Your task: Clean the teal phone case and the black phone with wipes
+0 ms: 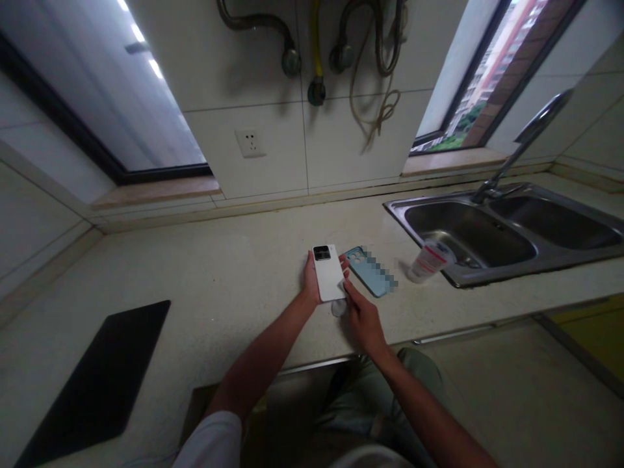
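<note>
A white smartphone, camera block facing up, is held over the bench near a blue phone case, the left hand cradling it, the right hand gripping its lower right corner; probably light, rigid, slick and breakable, it looks best held by its long edges

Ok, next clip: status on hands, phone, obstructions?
Left hand holding white phone, camera side showing. Right hand at its lower right edge. Blue case close by on counter; nothing apparently blocking.
</note>
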A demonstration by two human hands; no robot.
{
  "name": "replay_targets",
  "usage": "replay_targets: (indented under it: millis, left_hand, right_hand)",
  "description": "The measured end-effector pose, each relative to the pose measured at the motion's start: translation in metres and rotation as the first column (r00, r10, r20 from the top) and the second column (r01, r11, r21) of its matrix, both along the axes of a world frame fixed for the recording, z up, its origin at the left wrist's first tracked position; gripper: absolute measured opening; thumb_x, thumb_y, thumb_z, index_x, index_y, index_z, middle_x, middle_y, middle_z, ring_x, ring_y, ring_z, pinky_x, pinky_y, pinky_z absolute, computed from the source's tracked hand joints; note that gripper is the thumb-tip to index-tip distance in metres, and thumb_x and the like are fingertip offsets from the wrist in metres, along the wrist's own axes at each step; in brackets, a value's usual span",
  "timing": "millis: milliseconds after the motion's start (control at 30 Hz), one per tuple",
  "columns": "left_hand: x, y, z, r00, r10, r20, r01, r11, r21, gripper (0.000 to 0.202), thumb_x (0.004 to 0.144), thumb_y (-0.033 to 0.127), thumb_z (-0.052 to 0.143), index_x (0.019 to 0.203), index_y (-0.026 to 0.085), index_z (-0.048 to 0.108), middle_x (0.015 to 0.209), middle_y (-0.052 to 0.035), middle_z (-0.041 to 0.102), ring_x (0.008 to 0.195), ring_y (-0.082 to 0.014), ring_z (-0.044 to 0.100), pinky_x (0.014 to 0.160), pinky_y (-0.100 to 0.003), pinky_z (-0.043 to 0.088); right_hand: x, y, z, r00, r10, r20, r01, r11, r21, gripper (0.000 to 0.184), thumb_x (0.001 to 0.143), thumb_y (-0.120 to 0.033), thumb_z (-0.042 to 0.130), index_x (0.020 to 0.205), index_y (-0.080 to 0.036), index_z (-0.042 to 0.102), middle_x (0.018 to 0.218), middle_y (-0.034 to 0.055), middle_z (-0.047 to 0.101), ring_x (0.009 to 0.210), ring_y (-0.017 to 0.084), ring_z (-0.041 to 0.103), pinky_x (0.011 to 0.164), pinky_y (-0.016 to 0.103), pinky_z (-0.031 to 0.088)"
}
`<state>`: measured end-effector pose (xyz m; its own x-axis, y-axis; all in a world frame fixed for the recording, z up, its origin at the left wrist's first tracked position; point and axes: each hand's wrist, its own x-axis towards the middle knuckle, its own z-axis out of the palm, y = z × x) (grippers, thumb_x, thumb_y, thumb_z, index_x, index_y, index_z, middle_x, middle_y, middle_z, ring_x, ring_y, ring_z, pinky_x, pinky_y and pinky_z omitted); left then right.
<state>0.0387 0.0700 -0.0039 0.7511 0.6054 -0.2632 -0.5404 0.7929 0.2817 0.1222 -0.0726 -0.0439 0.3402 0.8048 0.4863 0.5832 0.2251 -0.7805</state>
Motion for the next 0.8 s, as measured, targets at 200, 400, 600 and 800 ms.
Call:
replay_targets:
  millis: [200,400,600,800]
  left_hand:
    - [0.001,-0.001,-0.001,1.000,-0.020,-0.016,0.020,1.000,0.021,0.073,0.095,0.067,0.023,0.123,0.013,0.064,0.102,-0.0164,0.075,0.094,-0.0294,0.072,0.085,-0.044,0.055]
    - [0.005,-0.001,-0.002,0.995,-0.093,-0.025,0.093,0.996,0.003,0.079,0.092,0.073,0.027,0.122,0.011,0.066,0.103,-0.0176,0.074,0.095,-0.0311,0.071,0.086,-0.044,0.054]
    - [0.006,-0.006,0.006,0.993,-0.101,-0.064,0.101,0.995,-0.003,0.082,0.093,0.073,0.024,0.124,0.010,0.065,0.100,-0.0191,0.074,0.096,-0.0309,0.072,0.087,-0.044,0.055]
    - [0.007,-0.007,0.010,0.996,-0.040,-0.083,0.039,0.999,-0.015,0.075,0.094,0.069,0.027,0.131,0.013,0.060,0.107,-0.0198,0.073,0.099,-0.0312,0.071,0.088,-0.048,0.056]
  right_hand:
    - [0.006,-0.008,0.008,0.962,0.021,0.271,-0.036,0.998,0.048,0.086,0.069,0.009,0.036,0.148,-0.024,0.048,0.156,0.0026,0.042,0.142,0.019,0.043,0.115,0.041,0.042]
    - [0.023,0.017,0.034,0.948,-0.017,0.318,-0.014,0.995,0.094,0.083,0.075,0.010,0.035,0.149,-0.026,0.047,0.153,0.0022,0.047,0.141,0.019,0.045,0.117,0.043,0.041]
    - [-0.003,0.050,0.031,0.901,0.096,0.424,-0.082,0.995,-0.052,0.056,0.092,-0.006,0.041,0.146,-0.016,0.049,0.150,0.0150,0.051,0.144,0.028,0.041,0.116,0.055,0.037]
    - [-0.020,0.045,0.021,0.852,0.125,0.508,-0.075,0.990,-0.118,0.049,0.097,-0.018,0.044,0.143,-0.003,0.050,0.150,0.0254,0.046,0.145,0.034,0.037,0.117,0.057,0.035]
